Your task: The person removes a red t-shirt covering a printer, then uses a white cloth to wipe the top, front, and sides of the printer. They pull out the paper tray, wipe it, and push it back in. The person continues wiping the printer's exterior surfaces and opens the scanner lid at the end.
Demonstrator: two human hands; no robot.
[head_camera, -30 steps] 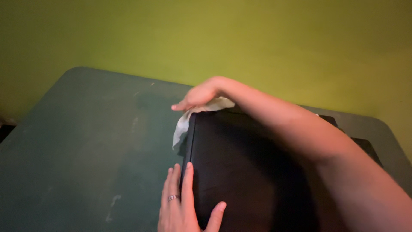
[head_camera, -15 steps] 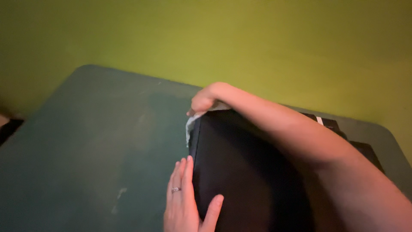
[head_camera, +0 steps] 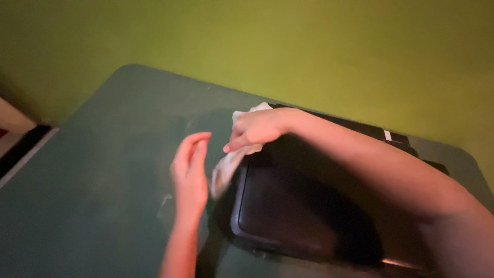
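While the right hand (head_camera: 254, 129) grips a white cloth (head_camera: 226, 167) against the black case (head_camera: 309, 206) corner, wiping appears unfinished; left hand (head_camera: 189, 172) hovers open beside.

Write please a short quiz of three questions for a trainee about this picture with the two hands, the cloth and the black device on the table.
1. True or false: the left hand rests flat on the black device.
2. Which hand presses the white cloth? A) left hand B) right hand C) neither
3. Fill in: the black device stands on a dark ____ table, before a yellow-green wall.

Key
1. False: the left hand is open, beside the device and off its surface.
2. B: the right hand holds the cloth against the device's far left corner.
3. Green.
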